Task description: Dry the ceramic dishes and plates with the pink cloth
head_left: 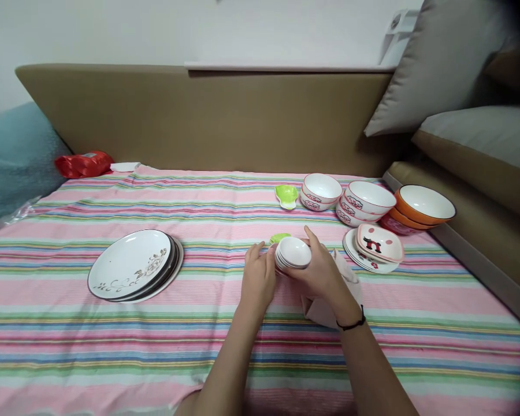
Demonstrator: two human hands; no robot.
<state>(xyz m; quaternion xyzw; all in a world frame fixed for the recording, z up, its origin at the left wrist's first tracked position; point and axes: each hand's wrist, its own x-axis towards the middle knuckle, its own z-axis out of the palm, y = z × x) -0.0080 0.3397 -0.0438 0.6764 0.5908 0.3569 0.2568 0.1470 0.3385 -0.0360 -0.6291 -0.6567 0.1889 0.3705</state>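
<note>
Both hands hold a small stack of white saucers [293, 252] just above the striped cloth [199, 323]. My left hand [257, 281] grips the stack's left side with curled fingers. My right hand [323, 268] cups its right side, thumb raised behind it; a black band circles that wrist. A pink cloth [329, 309] lies under my right hand. A small green dish [279, 237] peeks out just behind the stack.
A stack of large white plates [134, 266] lies to the left. Behind and right are a green leaf dish [286, 196], red-patterned white bowls [322, 191], orange bowls [422, 207] and a square dish on saucers [379, 244]. A red packet [83, 164] sits far left.
</note>
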